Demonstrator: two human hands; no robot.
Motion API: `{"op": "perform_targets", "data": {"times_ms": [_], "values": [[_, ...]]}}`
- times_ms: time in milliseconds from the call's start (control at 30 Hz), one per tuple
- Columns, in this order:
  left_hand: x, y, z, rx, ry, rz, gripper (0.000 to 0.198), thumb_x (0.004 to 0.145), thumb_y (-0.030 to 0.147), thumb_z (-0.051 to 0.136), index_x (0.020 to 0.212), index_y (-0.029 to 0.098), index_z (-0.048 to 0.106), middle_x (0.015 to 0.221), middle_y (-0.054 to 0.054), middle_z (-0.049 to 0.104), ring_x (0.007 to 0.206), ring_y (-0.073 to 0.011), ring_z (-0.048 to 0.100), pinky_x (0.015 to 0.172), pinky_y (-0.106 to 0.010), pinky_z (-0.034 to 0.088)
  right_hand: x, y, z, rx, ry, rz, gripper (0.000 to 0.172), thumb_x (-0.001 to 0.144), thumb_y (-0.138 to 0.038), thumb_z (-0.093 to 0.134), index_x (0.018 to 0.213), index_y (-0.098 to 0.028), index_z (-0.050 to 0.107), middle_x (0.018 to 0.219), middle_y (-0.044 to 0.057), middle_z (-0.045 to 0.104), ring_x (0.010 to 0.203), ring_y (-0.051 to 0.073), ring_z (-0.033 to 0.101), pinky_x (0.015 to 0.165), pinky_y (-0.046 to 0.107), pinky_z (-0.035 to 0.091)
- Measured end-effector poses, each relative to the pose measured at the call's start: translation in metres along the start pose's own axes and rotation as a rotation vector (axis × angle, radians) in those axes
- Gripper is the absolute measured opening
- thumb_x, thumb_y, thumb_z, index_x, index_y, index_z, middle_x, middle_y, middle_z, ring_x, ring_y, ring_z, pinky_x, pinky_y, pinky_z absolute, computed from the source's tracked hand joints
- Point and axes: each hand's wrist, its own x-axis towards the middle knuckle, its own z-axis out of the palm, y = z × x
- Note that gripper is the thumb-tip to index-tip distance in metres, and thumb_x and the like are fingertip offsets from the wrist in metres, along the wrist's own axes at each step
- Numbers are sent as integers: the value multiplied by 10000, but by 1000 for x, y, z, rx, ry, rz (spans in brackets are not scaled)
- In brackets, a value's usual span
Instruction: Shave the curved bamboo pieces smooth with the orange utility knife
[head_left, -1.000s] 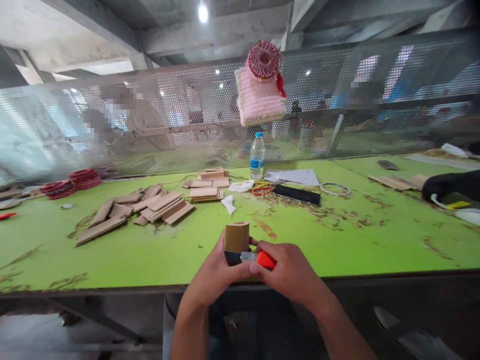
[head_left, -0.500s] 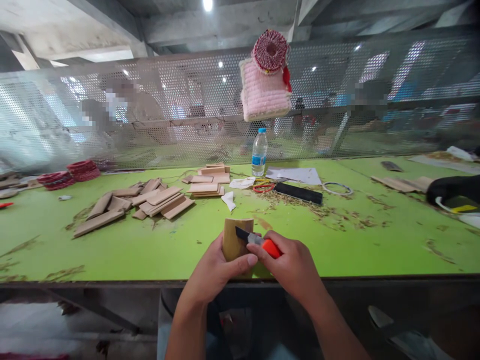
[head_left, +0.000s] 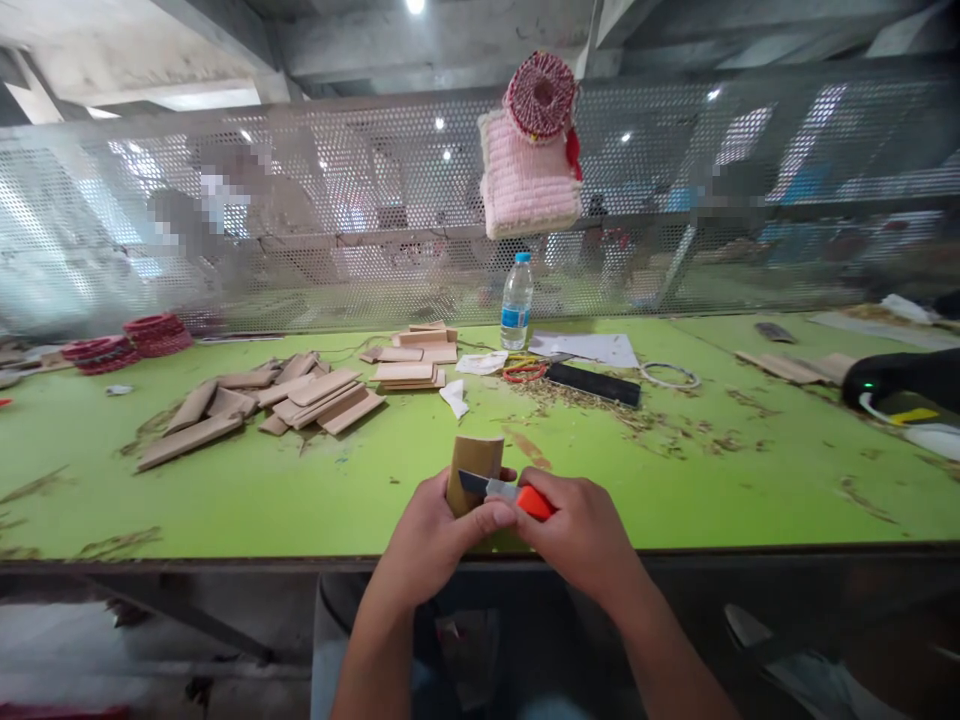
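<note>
My left hand (head_left: 435, 535) is closed around a tan curved slat piece (head_left: 474, 468), held upright over the near edge of the green table (head_left: 675, 500). My right hand (head_left: 581, 535) grips an orange-handled utility knife (head_left: 517, 495). The knife's dark blade lies across the lower part of the tan piece, pointing left, with my left thumb just under it.
A heap of tan slats (head_left: 277, 400) lies at mid-left, with a neater stack (head_left: 412, 360) behind. A water bottle (head_left: 515, 302), papers, a black bar (head_left: 592, 384) and a white ring (head_left: 670, 377) sit further back. Shavings litter the table. A mesh screen runs along the far side.
The knife blade has slid down and back along the tan piece after rising across it half a second ago. Both hands stay close together at the table's near edge.
</note>
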Motion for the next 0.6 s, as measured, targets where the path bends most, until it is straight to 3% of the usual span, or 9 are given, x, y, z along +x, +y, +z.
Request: {"op": "perform_targets", "data": {"times_ms": [300,467,600], "values": [[-5,-4,6,143,124,27,365,831,502,699,837,144,632,737,7,601,685,-139,493,595,-218,384,0,-1,-1,36,86,12,501,884,-638,507,618,-214,518,500,-37,453,491,105,350,516,254,197],[-4,-2,4,90,41,81,323,862,451,683,973,150,645,906,-35,658,852,-192,569,746,-252,449,0,-1,-1,-11,25,-21,507,883,-647,495,616,-217,534,508,-22,493,494,113,369,520,258,189],[-2,-2,3,100,21,58,304,846,433,704,941,151,646,869,-18,647,805,-170,546,716,-241,438,1,-1,-1,-7,20,-8,504,870,-642,521,603,-215,523,506,-26,485,500,109,358,523,256,187]]}}
